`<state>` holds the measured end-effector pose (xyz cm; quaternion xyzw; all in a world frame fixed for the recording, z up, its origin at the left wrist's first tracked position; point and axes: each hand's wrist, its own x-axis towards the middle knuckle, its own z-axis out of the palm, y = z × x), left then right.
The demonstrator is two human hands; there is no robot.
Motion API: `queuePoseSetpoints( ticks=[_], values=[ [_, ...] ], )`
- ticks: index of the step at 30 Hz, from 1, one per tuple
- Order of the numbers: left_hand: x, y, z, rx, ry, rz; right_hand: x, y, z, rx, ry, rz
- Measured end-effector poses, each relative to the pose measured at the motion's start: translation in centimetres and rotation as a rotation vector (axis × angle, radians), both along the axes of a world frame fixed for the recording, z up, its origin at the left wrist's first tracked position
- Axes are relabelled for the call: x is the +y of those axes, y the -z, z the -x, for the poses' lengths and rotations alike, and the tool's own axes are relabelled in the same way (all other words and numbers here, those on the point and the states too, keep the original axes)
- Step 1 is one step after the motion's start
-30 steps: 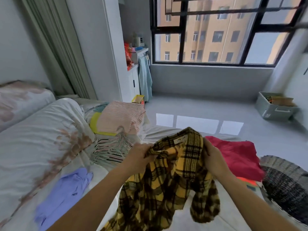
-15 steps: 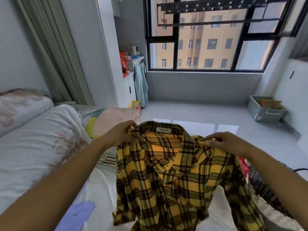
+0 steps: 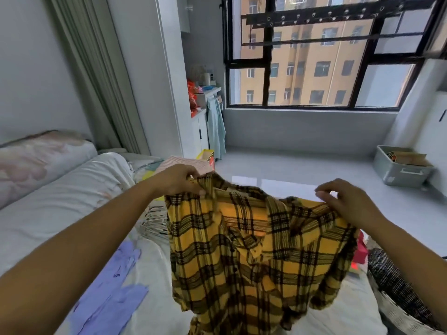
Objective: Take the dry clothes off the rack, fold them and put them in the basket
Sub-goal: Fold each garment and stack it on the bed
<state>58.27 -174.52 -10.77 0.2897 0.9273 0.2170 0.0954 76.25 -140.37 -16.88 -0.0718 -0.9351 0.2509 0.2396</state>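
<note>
A yellow and black plaid shirt (image 3: 254, 250) hangs spread out in front of me over the bed. My left hand (image 3: 179, 180) pinches its left shoulder beside the collar. My right hand (image 3: 348, 201) holds the right shoulder from above, with the index finger and thumb lifted off the cloth. A dark woven basket (image 3: 399, 293) stands at the lower right, beside the bed. The black drying rack (image 3: 338, 18) hangs high up at the window with nothing on it.
The white bed (image 3: 60, 204) carries a purple garment (image 3: 113, 286), a bundle of hangers (image 3: 154, 221), a striped pink cloth (image 3: 191, 163) and a red garment (image 3: 361, 247). A grey storage box (image 3: 401, 170) sits on the floor at the right wall. A white cabinet (image 3: 200, 126) stands by the window.
The bunched shirt was lifted and spread open by its shoulders. My hands moved apart, and my right hand's front fingers have now loosened. The camera tilted up toward the window.
</note>
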Motion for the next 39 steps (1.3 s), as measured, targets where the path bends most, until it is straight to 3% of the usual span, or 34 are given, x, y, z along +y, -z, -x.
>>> queuePoseSetpoints(
  ticks=[2,4,6,7,9,11,13,16,20,23,25,28,32,34,36,39],
  values=[
    [-0.4,-0.3,0.2,0.120,-0.086,-0.093,-2.2,-0.2,-0.9,-0.122,-0.115,0.021],
    [-0.9,-0.8,0.3,0.186,-0.114,-0.153,-4.1,-0.6,-1.4,-0.228,-0.192,-0.254],
    [-1.7,-1.4,0.7,0.178,-0.075,-0.171,-4.6,-0.4,-1.2,-0.149,-0.235,-0.460],
    [-2.2,-1.9,1.0,0.124,-0.044,-0.179,-4.9,-0.5,-1.1,-0.061,-0.207,-0.422],
    [-3.8,-3.1,1.2,-0.072,0.023,-0.163,-6.0,-2.1,-0.9,0.017,-0.106,-0.134],
    [-6.0,-4.2,1.4,-0.251,0.091,-0.076,-7.1,-3.6,-0.4,-0.042,-0.064,0.208],
    [-8.3,-4.5,1.9,-0.357,0.127,-0.054,-8.2,-4.9,-0.2,-0.035,0.011,0.395],
    [-10.4,-3.2,2.6,-0.405,0.066,-0.143,-10.4,-5.1,0.5,0.019,0.153,0.377],
    [-10.3,-0.7,2.8,-0.190,-0.057,-0.252,-14.1,-2.8,1.2,-0.042,0.263,0.417],
    [-10.6,0.0,3.4,-0.138,-0.105,-0.311,-16.1,-2.2,0.0,-0.207,0.079,0.495],
    [-11.1,-0.2,3.6,-0.177,-0.093,-0.318,-16.4,-2.5,-0.9,-0.303,-0.035,0.404],
    [-11.3,-1.7,3.4,-0.218,-0.019,-0.350,-16.4,-4.0,-1.3,-0.145,0.066,0.202],
    [-11.3,-6.4,2.9,-0.122,0.015,-0.453,-16.1,-8.6,-1.8,0.121,0.102,0.400],
    [-12.0,-7.9,2.3,-0.121,0.031,-0.498,-15.7,-10.8,-2.4,0.148,0.064,0.540],
    [-13.1,-6.8,1.5,-0.180,0.065,-0.413,-15.2,-11.6,-2.9,0.128,0.047,0.637],
    [-13.8,-3.7,0.2,-0.270,0.007,-0.390,-14.7,-11.0,-3.7,0.055,0.115,0.543]
  ],
)
